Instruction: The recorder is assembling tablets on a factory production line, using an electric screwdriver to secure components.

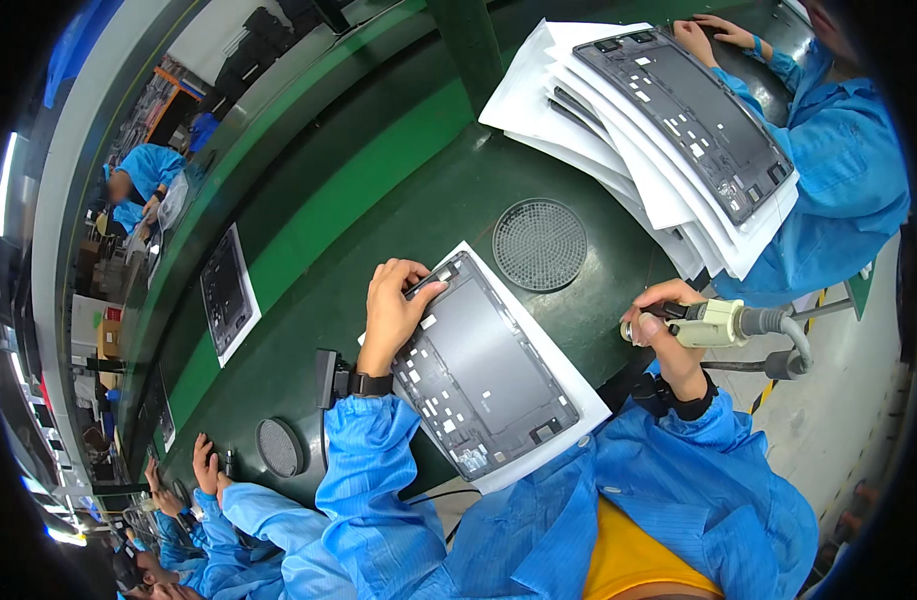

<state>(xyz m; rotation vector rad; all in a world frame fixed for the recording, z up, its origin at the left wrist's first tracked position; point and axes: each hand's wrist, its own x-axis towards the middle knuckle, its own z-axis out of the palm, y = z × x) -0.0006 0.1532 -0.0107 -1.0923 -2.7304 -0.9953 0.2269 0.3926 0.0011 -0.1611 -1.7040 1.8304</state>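
Note:
In front of me a dark grey tablet back housing lies inner side up on a white sheet, with small white pieces dotted over it. My left hand pinches its far left corner, thumb on top of the rim and fingers curled at the edge. To the right of the housing, my right hand is closed around a cream air gun with a grey hose. The air gun's round metal tip points left, apart from the housing. Its trigger is mostly covered by my fingers.
Beyond the housing sits a round grey mesh disc; another disc is left. A stack of housings with white sheets stands far right, beside a co-worker's sleeve. Another housing lies on the green belt.

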